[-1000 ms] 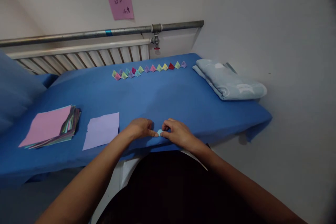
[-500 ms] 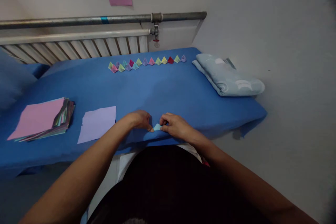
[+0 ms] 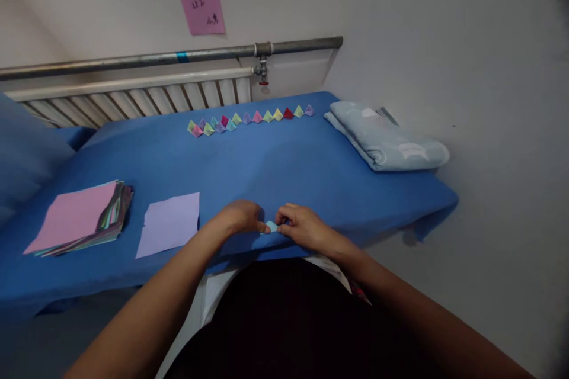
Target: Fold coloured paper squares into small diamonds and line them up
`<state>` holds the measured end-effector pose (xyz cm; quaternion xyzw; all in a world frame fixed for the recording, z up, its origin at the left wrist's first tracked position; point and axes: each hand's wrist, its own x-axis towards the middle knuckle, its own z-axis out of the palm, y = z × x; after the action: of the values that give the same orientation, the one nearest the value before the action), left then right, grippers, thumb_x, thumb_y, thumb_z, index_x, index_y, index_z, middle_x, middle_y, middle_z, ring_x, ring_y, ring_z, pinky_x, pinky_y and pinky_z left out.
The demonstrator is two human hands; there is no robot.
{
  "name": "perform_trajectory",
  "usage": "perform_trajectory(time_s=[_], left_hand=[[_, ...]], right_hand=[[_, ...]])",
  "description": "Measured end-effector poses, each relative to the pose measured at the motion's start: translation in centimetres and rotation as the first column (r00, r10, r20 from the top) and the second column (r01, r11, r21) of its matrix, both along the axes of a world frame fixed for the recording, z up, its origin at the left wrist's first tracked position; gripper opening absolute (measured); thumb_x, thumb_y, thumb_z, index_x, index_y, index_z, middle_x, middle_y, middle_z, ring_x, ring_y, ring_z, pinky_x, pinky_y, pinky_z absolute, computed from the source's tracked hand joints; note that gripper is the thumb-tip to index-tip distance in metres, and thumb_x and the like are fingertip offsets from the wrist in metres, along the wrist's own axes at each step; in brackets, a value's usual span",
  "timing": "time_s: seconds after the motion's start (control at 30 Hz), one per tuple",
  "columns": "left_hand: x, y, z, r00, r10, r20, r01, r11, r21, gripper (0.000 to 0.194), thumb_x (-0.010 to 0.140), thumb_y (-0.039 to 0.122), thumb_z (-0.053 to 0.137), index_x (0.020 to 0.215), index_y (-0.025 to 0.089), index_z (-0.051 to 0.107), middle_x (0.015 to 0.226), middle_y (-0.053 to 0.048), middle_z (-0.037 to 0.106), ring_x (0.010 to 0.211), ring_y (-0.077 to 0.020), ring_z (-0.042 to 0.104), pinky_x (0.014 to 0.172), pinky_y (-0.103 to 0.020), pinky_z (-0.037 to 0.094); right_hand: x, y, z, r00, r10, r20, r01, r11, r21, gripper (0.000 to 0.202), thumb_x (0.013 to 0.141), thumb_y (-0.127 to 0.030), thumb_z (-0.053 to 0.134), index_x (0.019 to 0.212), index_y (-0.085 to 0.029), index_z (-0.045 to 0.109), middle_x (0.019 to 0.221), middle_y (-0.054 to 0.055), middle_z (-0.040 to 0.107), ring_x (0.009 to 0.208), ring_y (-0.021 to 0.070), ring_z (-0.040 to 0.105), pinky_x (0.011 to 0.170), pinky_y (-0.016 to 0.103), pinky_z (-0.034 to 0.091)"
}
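A small piece of light blue folded paper (image 3: pixel 272 227) lies at the near edge of the blue-covered bed, between my two hands. My left hand (image 3: pixel 245 217) is closed, its thumb pressing on the paper's left side. From the other side my right hand (image 3: pixel 300 225) pinches the paper's right edge between thumb and curled fingers. My fingers cover parts of the paper, so its full shape does not show. Left of my left forearm lies a lilac sheet of paper (image 3: pixel 169 224) with a torn left edge.
A stack of coloured paper (image 3: pixel 80 213) lies at the left. Several small folded paper shapes (image 3: pixel 258 117) form a row near the far edge. A folded pale blanket (image 3: pixel 391 139) sits at the right. Behind the bed are a radiator (image 3: pixel 146 98) and a metal pipe (image 3: pixel 213 54).
The view has tilted up slightly, so everything sits lower. My left thumb has moved further onto the light blue paper; my right hand keeps its pinch.
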<state>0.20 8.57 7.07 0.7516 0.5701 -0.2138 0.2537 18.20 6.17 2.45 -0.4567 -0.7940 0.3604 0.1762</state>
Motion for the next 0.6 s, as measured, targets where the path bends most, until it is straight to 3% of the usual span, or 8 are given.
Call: perform_trajectory(time_s=[0.27, 0.4, 0.5, 0.6], left_hand=[[-0.8, -1.3, -1.1, 0.994, 0.064, 0.087, -0.072, 0.993, 0.094, 0.040, 0.076, 0.057, 0.057, 0.091, 0.021, 0.066, 0.083, -0.007, 0.069, 0.076, -0.0228, 0.062, 0.058, -0.027, 0.034], [-1.1, -2.2, -1.4, 0.988, 0.082, 0.134, -0.107, 0.976, 0.192, 0.036, 0.075, 0.056, 0.060, 0.083, 0.021, 0.065, 0.080, -0.006, 0.070, 0.077, -0.0226, 0.062, 0.060, -0.028, 0.033], [-1.4, -3.0, -2.1, 0.982, 0.075, 0.172, -0.120, 0.956, 0.267, 0.037, 0.078, 0.058, 0.057, 0.081, 0.021, 0.063, 0.081, -0.004, 0.070, 0.075, -0.0206, 0.062, 0.064, -0.029, 0.033], [-1.8, -3.7, -3.1, 0.954, 0.075, 0.290, -0.180, 0.917, 0.356, 0.037, 0.080, 0.057, 0.055, 0.077, 0.020, 0.059, 0.075, -0.001, 0.068, 0.071, -0.0178, 0.059, 0.070, -0.031, 0.033]], right_hand=[[0.1, 0.2, 0.1, 0.999, 0.033, 0.015, -0.034, 0.999, 0.037, 0.011, 0.077, -0.010, 0.057, 0.076, -0.020, 0.060, 0.078, -0.002, 0.055, 0.070, 0.0111, 0.051, 0.064, 0.024, 0.038], [-0.2, -0.2, 0.1, 0.998, 0.031, 0.063, -0.035, 0.997, 0.062, 0.019, 0.076, -0.007, 0.057, 0.088, -0.019, 0.063, 0.082, 0.000, 0.058, 0.075, 0.0131, 0.055, 0.070, 0.026, 0.041], [-0.7, -1.1, -0.3, 0.996, -0.026, 0.081, 0.012, 0.985, 0.174, 0.024, 0.077, -0.007, 0.055, 0.095, -0.020, 0.064, 0.090, 0.002, 0.062, 0.085, 0.0160, 0.056, 0.078, 0.029, 0.041], [-1.1, -2.0, -0.6, 0.996, -0.080, 0.029, 0.072, 0.976, 0.204, 0.019, 0.081, -0.011, 0.055, 0.096, -0.020, 0.063, 0.092, 0.003, 0.063, 0.088, 0.0165, 0.055, 0.079, 0.029, 0.040]])
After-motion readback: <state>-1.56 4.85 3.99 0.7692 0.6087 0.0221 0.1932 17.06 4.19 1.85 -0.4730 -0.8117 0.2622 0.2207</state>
